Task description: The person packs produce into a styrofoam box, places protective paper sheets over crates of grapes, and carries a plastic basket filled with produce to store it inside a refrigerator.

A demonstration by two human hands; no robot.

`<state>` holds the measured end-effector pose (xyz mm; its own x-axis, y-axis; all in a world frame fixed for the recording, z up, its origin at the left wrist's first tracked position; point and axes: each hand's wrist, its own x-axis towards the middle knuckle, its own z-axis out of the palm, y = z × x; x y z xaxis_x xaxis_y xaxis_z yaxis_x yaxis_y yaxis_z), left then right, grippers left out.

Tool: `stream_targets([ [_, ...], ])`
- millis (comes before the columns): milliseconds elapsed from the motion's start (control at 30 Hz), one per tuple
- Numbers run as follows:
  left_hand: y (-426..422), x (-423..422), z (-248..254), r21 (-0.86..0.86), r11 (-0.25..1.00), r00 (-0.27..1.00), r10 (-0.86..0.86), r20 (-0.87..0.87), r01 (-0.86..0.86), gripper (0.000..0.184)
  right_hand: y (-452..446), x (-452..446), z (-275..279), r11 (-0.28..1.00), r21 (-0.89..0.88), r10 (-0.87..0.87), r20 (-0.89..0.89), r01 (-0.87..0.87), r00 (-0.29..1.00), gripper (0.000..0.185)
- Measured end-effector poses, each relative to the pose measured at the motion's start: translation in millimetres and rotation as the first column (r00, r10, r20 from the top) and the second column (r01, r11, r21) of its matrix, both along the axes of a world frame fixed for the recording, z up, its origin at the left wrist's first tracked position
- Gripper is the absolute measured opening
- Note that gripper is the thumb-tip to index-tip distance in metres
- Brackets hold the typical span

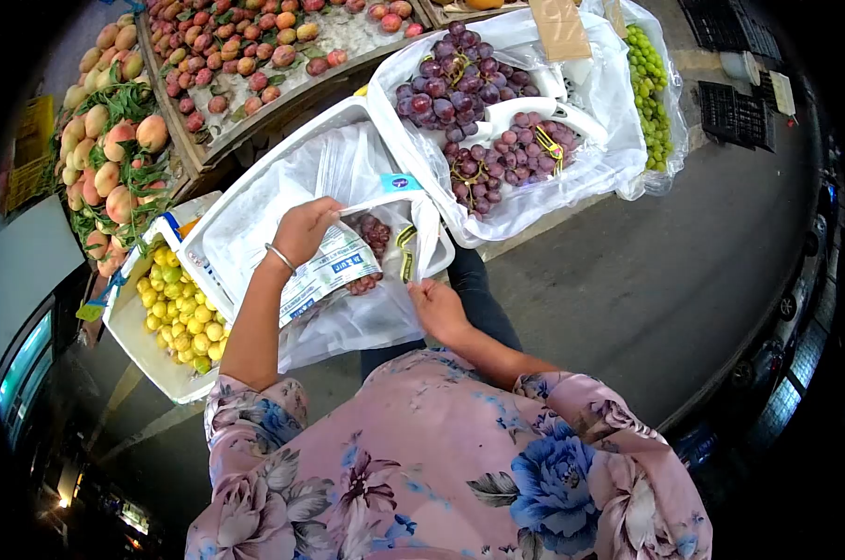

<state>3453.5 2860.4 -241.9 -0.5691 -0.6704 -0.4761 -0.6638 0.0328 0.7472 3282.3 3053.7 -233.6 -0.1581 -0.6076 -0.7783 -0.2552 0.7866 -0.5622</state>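
Note:
My left hand, with a bangle at the wrist, is closed on the upper edge of a printed plastic bag. Opposite it, my right hand pinches the bag's whitish near edge. Between the hands, a bunch of red grapes shows in the bag's opening, beside a black-and-yellow tag strip. The bag lies over a white plastic crate lined with clear film. Part of the grapes is hidden under the printed side.
A lined crate of dark grapes stands to the right, with green grapes beyond. Yellow fruit fills a box at left. Peaches and plums lie behind. Black crates sit on the pavement.

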Motion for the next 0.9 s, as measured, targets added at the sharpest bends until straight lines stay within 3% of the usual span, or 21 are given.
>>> stream_targets([
  [33,-1,2,-3,-0.003,1.0,1.0,0.0,0.007,0.0,0.014,-5,-9,3,1.0,-0.003,0.0,0.007,0.0,1.0,0.034],
  [100,-1,3,-4,0.04,0.999,1.0,-0.013,-0.01,0.014,0.014,-21,-33,9,0.956,0.22,0.188,0.042,-0.193,0.981,0.041],
  [133,-5,0,0,0.067,0.997,0.999,-0.029,0.032,0.027,0.014,-31,-40,14,0.957,0.205,0.223,-0.077,-0.203,0.972,0.052],
  [167,-8,-1,0,0.066,0.998,0.999,-0.027,0.034,0.024,0.014,-30,-42,4,0.982,0.105,0.178,-0.279,-0.154,0.944,0.056],
  [233,-11,-3,0,0.089,0.996,0.999,-0.029,0.032,0.026,0.013,-41,-51,-24,0.995,0.032,-0.09,-0.088,0.093,0.992,0.057],
  [267,-10,-4,4,0.105,0.994,0.999,-0.011,0.037,0.007,0.013,-45,-52,-42,0.996,0.032,-0.085,-0.085,0.088,0.993,0.057],
  [367,-4,1,0,0.044,0.999,0.999,-0.006,-0.045,0.008,0.013,-49,-39,-66,0.974,0.109,-0.21,0.089,0.2,0.974,0.041],
  [433,-7,14,-7,0.039,0.999,0.999,-0.014,-0.044,0.016,0.013,-49,-25,-34,0.972,-0.237,-0.04,-0.147,0.004,0.988,0.027],
  [467,-10,28,-10,0.041,0.996,0.995,0.076,-0.062,-0.073,0.014,-48,-17,2,0.926,-0.317,0.142,-0.205,-0.203,0.968,0.018],
  [500,-13,41,-13,0.044,0.986,0.983,0.163,-0.08,-0.16,0.014,-34,-6,2,0.965,-0.237,0.089,-0.12,-0.116,0.989,0.019],
  [567,-17,64,-14,0.294,0.915,0.949,0.308,-0.072,-0.275,0.013,-17,0,-11,0.99,-0.139,-0.025,-0.058,0.017,0.998,0.021],
  [633,-7,68,-16,-0.017,0.999,0.999,0.043,0.005,-0.043,0.012,-12,-6,-17,0.997,-0.076,0.024,0.023,-0.022,0.999,0.024],
  [667,0,65,-17,0.013,0.998,0.998,0.064,0.0,-0.064,0.012,-8,-7,-24,0.99,-0.135,0.034,-0.023,-0.037,0.999,0.024],
  [700,5,60,-16,-0.098,0.995,0.999,0.006,0.039,-0.002,0.016,-8,-13,-31,0.99,-0.13,0.055,-0.015,-0.056,0.998,0.023],
  [767,22,48,-13,-0.248,0.947,0.978,0.207,-0.017,-0.205,0.025,-21,-21,-18,0.987,-0.134,-0.079,0.043,0.085,0.996,0.022],
  [800,30,41,-12,-0.244,0.944,0.975,0.221,-0.024,-0.22,0.025,-22,-27,-20,0.982,-0.093,-0.154,0.13,0.166,0.98,0.021],
  [867,49,29,-6,-0.389,0.747,0.825,0.562,-0.062,-0.539,0.032,-21,-38,-25,0.985,-0.083,-0.14,0.122,0.15,0.983,0.02],
  [900,59,22,0,-0.386,0.739,0.816,0.575,-0.064,-0.552,0.032,-21,-43,-25,0.986,-0.074,-0.142,0.126,0.152,0.982,0.019],
])
